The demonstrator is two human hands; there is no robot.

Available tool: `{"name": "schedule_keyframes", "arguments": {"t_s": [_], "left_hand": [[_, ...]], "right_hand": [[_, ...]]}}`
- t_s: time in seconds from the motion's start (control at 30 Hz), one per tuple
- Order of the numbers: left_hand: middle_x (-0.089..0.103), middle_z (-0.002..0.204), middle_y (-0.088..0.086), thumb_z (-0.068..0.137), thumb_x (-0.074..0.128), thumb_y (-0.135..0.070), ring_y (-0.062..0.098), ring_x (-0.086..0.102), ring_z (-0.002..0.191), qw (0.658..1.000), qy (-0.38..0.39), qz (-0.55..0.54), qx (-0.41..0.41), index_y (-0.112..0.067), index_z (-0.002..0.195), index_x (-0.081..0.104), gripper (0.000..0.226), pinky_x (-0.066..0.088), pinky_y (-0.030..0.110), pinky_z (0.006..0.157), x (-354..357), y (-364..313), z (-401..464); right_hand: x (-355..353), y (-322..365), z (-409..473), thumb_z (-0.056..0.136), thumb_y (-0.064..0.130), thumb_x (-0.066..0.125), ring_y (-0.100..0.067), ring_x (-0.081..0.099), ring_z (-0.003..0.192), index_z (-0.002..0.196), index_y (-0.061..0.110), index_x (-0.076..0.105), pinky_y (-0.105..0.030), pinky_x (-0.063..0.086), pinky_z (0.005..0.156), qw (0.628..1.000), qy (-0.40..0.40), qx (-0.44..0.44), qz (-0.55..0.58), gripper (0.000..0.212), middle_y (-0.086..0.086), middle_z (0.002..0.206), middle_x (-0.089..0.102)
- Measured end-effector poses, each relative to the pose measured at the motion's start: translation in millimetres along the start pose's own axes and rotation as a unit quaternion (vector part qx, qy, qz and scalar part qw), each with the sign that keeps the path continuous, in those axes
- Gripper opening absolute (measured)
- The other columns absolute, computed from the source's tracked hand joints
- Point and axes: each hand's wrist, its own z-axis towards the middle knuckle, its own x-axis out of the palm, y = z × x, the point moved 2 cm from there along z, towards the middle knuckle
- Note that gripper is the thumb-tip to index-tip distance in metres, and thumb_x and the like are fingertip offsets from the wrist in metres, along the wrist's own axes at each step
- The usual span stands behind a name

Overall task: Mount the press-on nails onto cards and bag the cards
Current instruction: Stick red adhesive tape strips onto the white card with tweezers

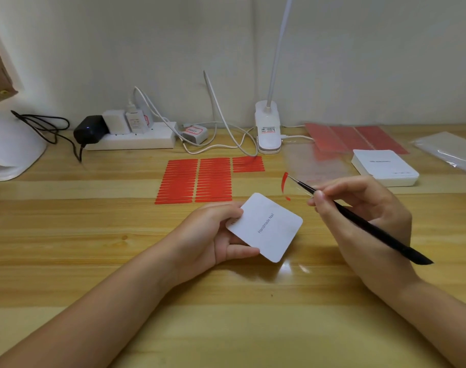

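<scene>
Cards for nail mounting: one white rounded-corner card (pixel 266 226) printed "Handmade Nail", held above the light wooden tabletop (pixel 93 235) at centre, tilted; a white stack of like cards (pixel 385 167) lies at right, near the far edge.

Tabletop: pale wood planks, running to a white wall.

White curved appliance base (pixel 12 147): far left, partly out of view.

White power strip (pixel 136 138): against the wall, carrying a black adapter (pixel 91 128) and white plugs, with cables trailing.

White clip lamp (pixel 268 128): centre rear, its stalk rising out of view.

Red adhesive strip sheets (pixel 197 180): three columns lying flat, just beyond the card; the right column is short.

Pale red backing sheets (pixel 359 138): right rear, flat.

Clear plastic bags (pixel 449 150): far right, flat.

Left hand (pixel 213 235): grips the card's left edge, thumb over the upper corner, fingers curled beneath.

Right hand (pixel 364 216): pinches black slim tweezers (pixel 359 221), tips pointing up-left.

Single red adhesive strip (pixel 284 183): curled, hanging from the tweezer tips, above and right of the card, not touching it.
</scene>
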Motion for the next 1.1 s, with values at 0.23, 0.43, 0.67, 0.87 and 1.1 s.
{"name": "schedule_keyframes", "arguments": {"t_s": [0.23,0.43,0.67,0.87,1.1], "left_hand": [[0.070,0.079,0.009,0.094,0.034,-0.004,0.018,0.067,0.061,1.000,0.004,0.015,-0.002,-0.004,0.103,0.063,0.030,0.052,0.024,0.043,0.1,-0.7,0.1],[0.070,0.073,0.006,0.093,0.033,-0.002,0.015,0.065,0.056,0.998,0.004,0.058,0.004,-0.009,0.097,0.065,0.033,0.051,0.022,0.040,1.1,-0.3,-0.5],[0.070,0.069,0.004,0.093,0.033,-0.003,0.016,0.064,0.053,0.994,-0.007,0.104,0.009,-0.013,0.084,0.071,0.041,0.048,0.020,0.036,3.8,-0.4,-0.5],[0.069,0.067,0.001,0.092,0.032,-0.002,0.012,0.062,0.050,0.991,-0.007,0.134,0.014,-0.019,0.073,0.076,0.052,0.046,0.019,0.035,5.6,-0.4,-0.4],[0.068,0.066,0.001,0.092,0.032,-0.002,0.013,0.061,0.051,0.991,-0.014,0.136,0.014,-0.016,0.073,0.076,0.049,0.046,0.019,0.034,5.4,-0.9,-0.5]], "right_hand": [[0.7,2.2,-1.8,0.079,0.004,0.068,-0.009,0.067,0.073,0.077,0.024,0.058,-0.013,0.050,0.064,0.999,0.017,-0.027,-0.003,0.023,0.006,0.081,0.068],[2.3,3.1,-2.8,0.078,0.007,0.070,-0.008,0.067,0.070,0.075,0.023,0.058,-0.015,0.051,0.065,1.000,0.013,-0.008,0.025,0.019,0.013,0.077,0.068],[3.8,3.6,-3.4,0.077,0.004,0.065,-0.007,0.067,0.069,0.075,0.023,0.058,-0.014,0.051,0.067,0.998,0.034,-0.010,0.048,0.021,0.012,0.078,0.067],[4.2,4.4,-4.3,0.076,0.004,0.064,-0.008,0.067,0.068,0.074,0.026,0.058,-0.016,0.051,0.066,0.998,0.040,-0.011,0.039,0.023,0.011,0.077,0.067],[6.0,5.5,-5.6,0.075,0.002,0.064,-0.007,0.067,0.067,0.076,0.020,0.058,-0.014,0.051,0.066,0.998,0.052,-0.012,0.043,0.019,0.005,0.080,0.066]]}}
